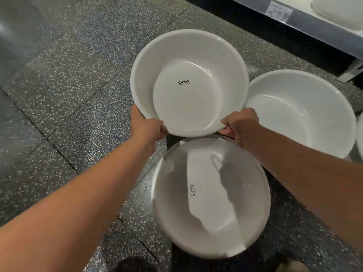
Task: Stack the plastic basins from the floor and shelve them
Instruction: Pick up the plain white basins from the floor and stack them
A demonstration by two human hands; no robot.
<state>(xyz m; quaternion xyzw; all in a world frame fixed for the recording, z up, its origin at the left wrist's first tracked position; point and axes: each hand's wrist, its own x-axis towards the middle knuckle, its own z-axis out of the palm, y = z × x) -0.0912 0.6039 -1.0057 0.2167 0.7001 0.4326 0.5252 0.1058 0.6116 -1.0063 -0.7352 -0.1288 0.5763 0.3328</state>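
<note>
Three white plastic basins show on the speckled floor. The far basin (188, 55), marked CRBW inside, is tilted toward me, and both hands grip its near rim: my left hand (146, 128) at the lower left, my right hand (242, 125) at the lower right. A second basin (212, 199), also marked CRBW, sits directly below my hands, nearest me. A third basin (302, 112) rests to the right, touching the held one. The edge of another white basin (360, 134) shows at the right border.
A grey metal shelf (322, 30) with a price tag (278, 10) runs along the top right, with a white item (339, 8) on it. The dark terrazzo floor (68, 95) stretches to the left. My shoe tips show at the bottom edge.
</note>
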